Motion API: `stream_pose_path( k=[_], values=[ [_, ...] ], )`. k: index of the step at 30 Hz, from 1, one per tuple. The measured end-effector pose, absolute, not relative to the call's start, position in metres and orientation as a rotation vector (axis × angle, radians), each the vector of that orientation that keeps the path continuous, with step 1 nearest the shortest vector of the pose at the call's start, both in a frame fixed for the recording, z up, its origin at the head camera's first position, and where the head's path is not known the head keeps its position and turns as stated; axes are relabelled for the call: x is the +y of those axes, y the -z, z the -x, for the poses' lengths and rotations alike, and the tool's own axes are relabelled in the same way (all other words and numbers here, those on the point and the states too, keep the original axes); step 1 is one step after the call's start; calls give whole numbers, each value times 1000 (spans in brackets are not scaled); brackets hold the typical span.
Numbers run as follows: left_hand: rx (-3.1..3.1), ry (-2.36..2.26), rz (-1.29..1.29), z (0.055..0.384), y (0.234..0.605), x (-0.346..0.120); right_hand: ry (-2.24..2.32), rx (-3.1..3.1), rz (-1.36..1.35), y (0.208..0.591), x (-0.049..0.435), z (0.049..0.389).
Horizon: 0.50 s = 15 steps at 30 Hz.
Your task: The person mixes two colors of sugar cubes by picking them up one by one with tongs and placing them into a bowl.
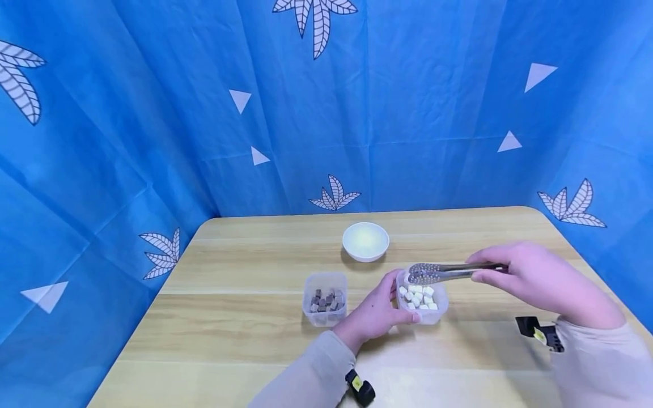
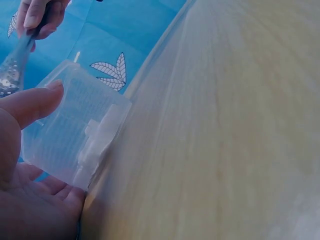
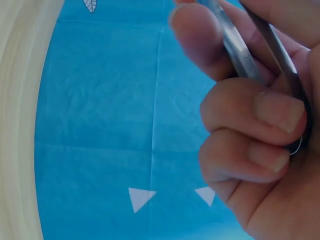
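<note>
My left hand point(image 1: 374, 314) grips a clear plastic container point(image 1: 433, 317) by its left side, thumb at the near wall and fingers round the far side. Several white cubes point(image 1: 418, 296) lie inside it. Metal tongs point(image 1: 449, 272) with perforated ends are held in my right hand point(image 1: 530, 277), their tips over the container's far left rim. A white bit shows by the tips; whether they pinch it, I cannot tell. In the right wrist view, curled fingers point(image 3: 250, 110) wrap the tongs' handles, while their tips are out of frame. The left wrist view shows the container point(image 2: 75, 120) against the table.
Left of my left hand stands a second clear container point(image 1: 325, 283) with several dark brown cubes point(image 1: 326, 300). Farther back on the wooden table point(image 1: 245, 323) sits a white bowl point(image 1: 365, 242). A blue patterned curtain point(image 1: 418, 113) hangs behind the table's far edge.
</note>
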<state>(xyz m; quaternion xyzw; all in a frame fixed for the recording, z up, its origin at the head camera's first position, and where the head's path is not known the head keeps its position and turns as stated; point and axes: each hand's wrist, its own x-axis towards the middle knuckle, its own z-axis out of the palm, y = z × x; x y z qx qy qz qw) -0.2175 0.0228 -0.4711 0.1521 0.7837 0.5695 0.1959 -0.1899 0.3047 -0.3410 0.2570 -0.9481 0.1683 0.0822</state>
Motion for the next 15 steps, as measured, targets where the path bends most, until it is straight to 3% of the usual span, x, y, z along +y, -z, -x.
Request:
stream_pose_path(
  k=[15],
  values=[
    [2185,-1603,-412,218,470,22,-548,-2784,-764,336,281,235]
  ],
)
